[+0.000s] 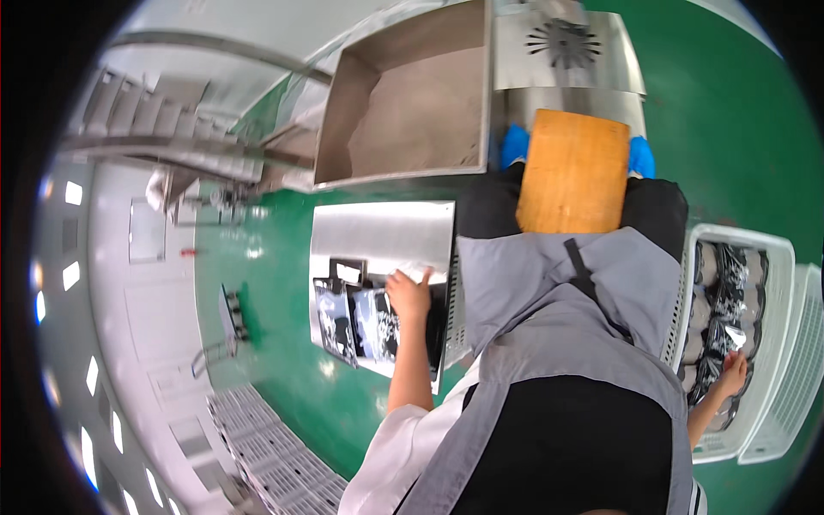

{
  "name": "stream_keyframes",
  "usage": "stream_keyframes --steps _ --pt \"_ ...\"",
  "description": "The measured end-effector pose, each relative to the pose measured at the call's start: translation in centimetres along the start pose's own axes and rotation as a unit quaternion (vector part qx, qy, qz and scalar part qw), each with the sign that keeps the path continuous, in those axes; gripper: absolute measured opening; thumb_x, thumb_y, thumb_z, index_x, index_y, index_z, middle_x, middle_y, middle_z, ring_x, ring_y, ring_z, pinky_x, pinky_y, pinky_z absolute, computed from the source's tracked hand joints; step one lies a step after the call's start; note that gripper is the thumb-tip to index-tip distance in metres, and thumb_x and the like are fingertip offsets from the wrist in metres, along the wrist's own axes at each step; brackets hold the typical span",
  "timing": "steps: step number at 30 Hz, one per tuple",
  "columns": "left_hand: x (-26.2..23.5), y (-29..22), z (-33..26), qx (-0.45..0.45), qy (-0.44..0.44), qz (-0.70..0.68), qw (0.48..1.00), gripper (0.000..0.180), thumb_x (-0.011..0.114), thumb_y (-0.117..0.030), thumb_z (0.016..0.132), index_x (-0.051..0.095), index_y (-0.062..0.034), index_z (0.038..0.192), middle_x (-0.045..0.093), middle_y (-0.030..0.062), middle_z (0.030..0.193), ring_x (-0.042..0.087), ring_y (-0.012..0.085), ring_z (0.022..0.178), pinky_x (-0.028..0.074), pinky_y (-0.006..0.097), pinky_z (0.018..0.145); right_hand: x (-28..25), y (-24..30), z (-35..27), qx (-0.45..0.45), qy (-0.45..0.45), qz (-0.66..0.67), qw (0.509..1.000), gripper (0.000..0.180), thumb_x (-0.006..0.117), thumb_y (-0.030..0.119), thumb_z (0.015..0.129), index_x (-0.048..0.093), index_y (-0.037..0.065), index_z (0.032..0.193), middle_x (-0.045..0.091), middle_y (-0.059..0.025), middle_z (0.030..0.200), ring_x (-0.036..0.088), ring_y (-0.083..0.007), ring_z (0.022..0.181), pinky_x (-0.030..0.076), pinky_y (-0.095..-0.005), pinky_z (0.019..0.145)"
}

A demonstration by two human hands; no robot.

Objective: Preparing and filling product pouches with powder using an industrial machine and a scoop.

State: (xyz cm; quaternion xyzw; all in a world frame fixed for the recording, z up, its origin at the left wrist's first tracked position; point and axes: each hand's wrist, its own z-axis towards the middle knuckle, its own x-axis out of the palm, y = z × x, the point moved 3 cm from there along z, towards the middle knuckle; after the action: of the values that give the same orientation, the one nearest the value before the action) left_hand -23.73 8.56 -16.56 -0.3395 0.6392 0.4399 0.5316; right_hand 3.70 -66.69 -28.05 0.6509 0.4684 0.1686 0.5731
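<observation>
My left hand (410, 298) reaches over a metal table (378, 225) on my left, thumb apart from the fingers, resting at the edge of flat black-and-white printed pouches (375, 324). More of these pouches (335, 319) lie beside them, overlapping. On my right, my right hand (731, 375) is down inside a white plastic crate (775, 343). Its fingers are closed at the edge of a shiny filled black pouch (719, 341). Several filled pouches with greyish-brown sides stand packed in rows in that crate. The right fingertips are small and partly hidden.
Ahead stands a large metal bin (412, 94) holding grey-brown powder. To its right is a metal machine (566, 51) with a dark radial pattern. A wooden board (573, 172) lies before my knees. Another white basket (790, 369) touches the right crate. Stacked pale crates (275, 455) stand far left.
</observation>
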Motion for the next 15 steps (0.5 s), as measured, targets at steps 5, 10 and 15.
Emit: stream_keyframes --steps 5,10,15 --pt "-6.6 -0.6 -4.7 -0.007 -0.067 -0.069 0.995 0.087 0.062 -0.06 0.074 0.045 0.0099 0.124 0.043 0.029 0.131 0.039 0.04 0.125 0.036 0.047 0.1 12.2 17.2 -5.9 -0.252 0.137 -0.065 0.956 0.029 0.051 0.022 0.095 0.064 0.001 0.11 0.065 -0.0053 0.086 0.056 -0.0085 0.073 0.045 -0.0216 0.069" --pt "-0.6 5.6 -6.4 -0.072 0.108 -0.098 0.987 0.046 0.066 -0.041 0.078 0.065 0.0047 0.079 0.063 0.0246 0.087 0.062 0.039 0.083 0.051 0.044 0.074 21.5 26.3 -15.0 -0.356 0.216 -0.067 0.907 0.028 0.051 0.021 0.095 0.064 0.002 0.111 0.065 -0.0049 0.086 0.055 -0.0082 0.073 0.044 -0.0224 0.07" --pt "-2.7 5.5 -8.0 -0.09 0.016 -0.127 0.988 0.035 0.065 -0.035 0.08 0.065 -0.0014 0.07 0.063 0.0219 0.072 0.063 0.0384 0.069 0.05 0.046 0.065 26.3 28.3 -23.5 -0.42 0.275 -0.041 0.864 0.024 0.052 0.014 0.095 0.063 0.0 0.111 0.065 -0.0049 0.085 0.054 -0.0077 0.069 0.045 -0.0208 0.064"
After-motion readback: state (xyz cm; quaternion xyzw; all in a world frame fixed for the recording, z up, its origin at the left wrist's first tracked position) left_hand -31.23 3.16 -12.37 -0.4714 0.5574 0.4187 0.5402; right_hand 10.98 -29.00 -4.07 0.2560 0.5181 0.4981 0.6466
